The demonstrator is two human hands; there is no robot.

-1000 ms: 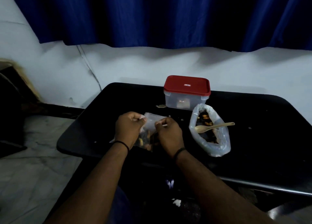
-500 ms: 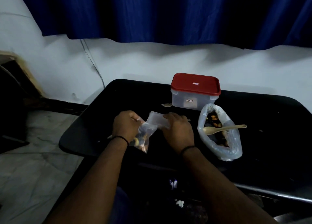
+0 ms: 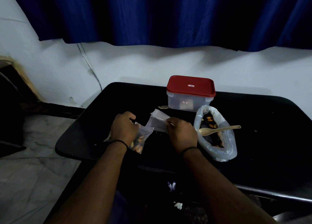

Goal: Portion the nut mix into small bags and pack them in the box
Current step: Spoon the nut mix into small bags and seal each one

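Since a second ago the two hands have parted: the left hand (image 3: 124, 128) has drawn the filled small bag (image 3: 139, 141) off to the left of the box (image 3: 190, 95), while the right hand (image 3: 181, 133) has taken up an empty bag (image 3: 157, 122) nearer the box's front. The left fingers are curled round the top of the filled bag; the right fingers pinch the near edge of the empty one.

Both little bags look thin, soft and slippery, so I judge them best held at the stiffer sealing strip along the mouth. The filled one sags with its nuts, light though it seems.

Counting: one filled bag, one empty bag, one large open bag of nut mix (image 3: 217, 139) just right of the right hand, one pale spoon (image 3: 217, 130) lying across its mouth, and one box with its red lid (image 3: 190, 86) on, at the far side of the black table (image 3: 270, 147).
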